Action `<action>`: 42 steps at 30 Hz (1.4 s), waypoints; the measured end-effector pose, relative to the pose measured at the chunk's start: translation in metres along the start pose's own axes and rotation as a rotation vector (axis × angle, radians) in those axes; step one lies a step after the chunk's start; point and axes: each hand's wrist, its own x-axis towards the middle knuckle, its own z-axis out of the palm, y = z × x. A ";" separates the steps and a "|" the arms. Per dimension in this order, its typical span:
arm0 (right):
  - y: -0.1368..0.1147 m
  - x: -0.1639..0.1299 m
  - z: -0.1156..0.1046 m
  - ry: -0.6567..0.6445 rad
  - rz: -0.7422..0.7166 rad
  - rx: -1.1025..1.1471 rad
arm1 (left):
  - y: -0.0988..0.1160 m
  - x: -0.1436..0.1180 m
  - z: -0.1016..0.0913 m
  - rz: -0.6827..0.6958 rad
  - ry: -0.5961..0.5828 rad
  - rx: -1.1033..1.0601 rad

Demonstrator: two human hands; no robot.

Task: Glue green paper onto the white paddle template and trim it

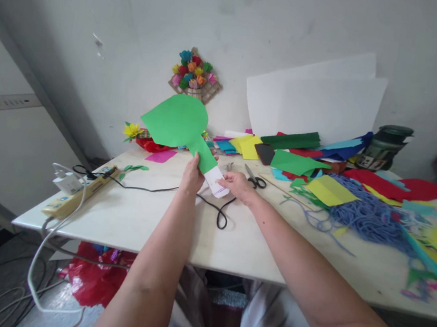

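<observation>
A green paper cutout (176, 121), with a broad rounded head and a narrow stem, is held up above the table. The stem's lower end shows a white piece (214, 182) with faint purple lines. My left hand (193, 175) grips the stem, thumb on the green side, other fingers mostly behind it. My right hand (235, 184) pinches the right edge of the white piece. Just beyond my right hand lie dark-handled scissors (256, 180). A black cable (219, 208) runs across the table below the cutout.
On the left sits a power strip (79, 191) with a white charger (68, 183). Coloured paper sheets (298, 162), blue yarn (372, 211) and a dark bottle (385, 147) crowd the right and back. Paper flowers (193, 73) hang on the wall; a red bag (95, 273) is below the table.
</observation>
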 end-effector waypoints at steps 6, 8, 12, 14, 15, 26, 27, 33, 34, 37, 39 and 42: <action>0.000 0.000 -0.007 0.038 0.020 -0.133 | -0.002 0.002 -0.001 0.004 -0.002 0.080; 0.001 0.000 -0.008 0.029 0.023 -0.117 | -0.003 0.002 0.000 0.005 -0.004 0.088; 0.004 0.002 -0.010 0.006 -0.002 -0.099 | -0.004 0.003 0.001 -0.012 0.012 0.077; 0.004 0.003 -0.011 0.004 -0.013 -0.103 | -0.005 0.002 0.002 -0.014 0.013 0.058; 0.003 0.002 -0.011 -0.001 -0.010 -0.097 | -0.005 0.002 0.002 -0.012 0.014 0.046; -0.002 -0.004 -0.014 -0.104 0.001 -0.255 | 0.000 0.005 -0.006 0.146 0.216 -0.026; -0.002 -0.004 -0.014 -0.112 0.002 -0.269 | 0.001 0.006 -0.007 0.160 0.232 -0.033; -0.010 -0.009 -0.011 -0.200 0.037 -0.267 | 0.002 0.005 -0.008 0.169 0.218 -0.052; -0.012 -0.010 -0.010 -0.201 0.037 -0.269 | 0.002 0.004 -0.006 0.168 0.209 -0.050; -0.013 -0.010 -0.006 -0.147 0.026 -0.260 | -0.002 0.000 0.000 0.127 0.156 -0.021; -0.011 -0.009 -0.003 -0.094 0.008 -0.242 | -0.005 -0.004 0.005 0.076 0.096 0.008; -0.007 -0.006 -0.002 -0.054 -0.003 -0.192 | -0.008 -0.007 0.010 0.020 0.016 0.034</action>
